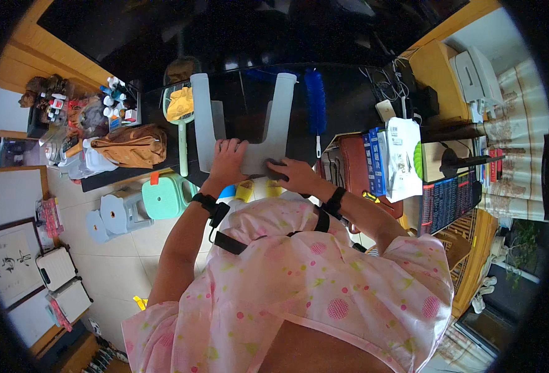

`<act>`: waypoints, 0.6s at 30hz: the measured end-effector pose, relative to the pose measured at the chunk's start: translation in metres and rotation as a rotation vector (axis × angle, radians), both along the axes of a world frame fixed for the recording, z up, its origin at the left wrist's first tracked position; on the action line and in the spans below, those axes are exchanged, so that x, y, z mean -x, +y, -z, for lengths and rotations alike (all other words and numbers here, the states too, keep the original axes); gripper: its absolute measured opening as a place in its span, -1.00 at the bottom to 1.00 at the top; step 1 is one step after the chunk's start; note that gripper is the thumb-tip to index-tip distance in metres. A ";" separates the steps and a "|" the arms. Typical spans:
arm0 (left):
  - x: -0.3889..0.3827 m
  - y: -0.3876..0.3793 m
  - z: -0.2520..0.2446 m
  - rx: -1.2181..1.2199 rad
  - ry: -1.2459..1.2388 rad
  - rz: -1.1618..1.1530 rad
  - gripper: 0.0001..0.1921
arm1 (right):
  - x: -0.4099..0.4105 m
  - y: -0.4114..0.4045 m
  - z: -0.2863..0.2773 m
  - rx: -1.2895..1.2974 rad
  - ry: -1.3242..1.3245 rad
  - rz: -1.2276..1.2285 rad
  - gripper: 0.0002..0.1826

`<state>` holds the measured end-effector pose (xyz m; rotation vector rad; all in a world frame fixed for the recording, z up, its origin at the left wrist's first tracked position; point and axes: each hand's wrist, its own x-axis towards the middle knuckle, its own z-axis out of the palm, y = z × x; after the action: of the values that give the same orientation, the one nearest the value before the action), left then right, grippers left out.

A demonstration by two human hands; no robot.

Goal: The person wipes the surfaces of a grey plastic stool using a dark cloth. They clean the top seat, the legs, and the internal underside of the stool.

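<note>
A pale translucent U-shaped plastic part (265, 156) lies at the near edge of a black tabletop, its two arms pointing away from me. My left hand (227, 161) rests on its near left section with the fingers spread over the surface. Near the part's right corner, my right hand (297, 175) grips a small dark object (276, 170), whose kind I cannot tell, against the plastic. A blue bristled brush (316, 102) with a white handle lies to the right. Left of the part is a green-handled electric swatter (183, 144) with a yellow packet (180, 103) on it.
A brown cloth bag (132, 145) and bottles (115, 102) stand at the left of the table. Blue books (376, 163), a white plastic bag (402, 158) and tangled cables (391, 84) are at the right. Green (165, 196) and grey stools (125, 212) stand below the left edge.
</note>
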<state>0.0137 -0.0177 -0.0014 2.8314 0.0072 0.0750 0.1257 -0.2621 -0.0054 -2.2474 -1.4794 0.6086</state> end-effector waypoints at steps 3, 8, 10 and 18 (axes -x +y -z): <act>0.002 -0.002 0.000 0.006 -0.032 -0.026 0.00 | -0.016 0.001 -0.014 0.087 0.106 -0.033 -0.35; 0.005 -0.002 0.002 -0.001 -0.018 -0.019 0.00 | -0.086 0.038 -0.036 -0.446 0.001 0.488 -0.44; 0.005 -0.002 0.003 0.005 -0.006 -0.014 0.00 | -0.121 0.057 -0.045 -0.420 -0.126 0.512 -0.46; 0.003 -0.001 0.000 0.012 -0.027 0.005 0.00 | -0.166 0.103 -0.016 -0.199 -0.423 0.509 -0.44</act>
<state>0.0103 -0.0184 -0.0014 2.8183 -0.0052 0.1113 0.2915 -0.1588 0.0101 -2.5421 -0.9950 -0.1697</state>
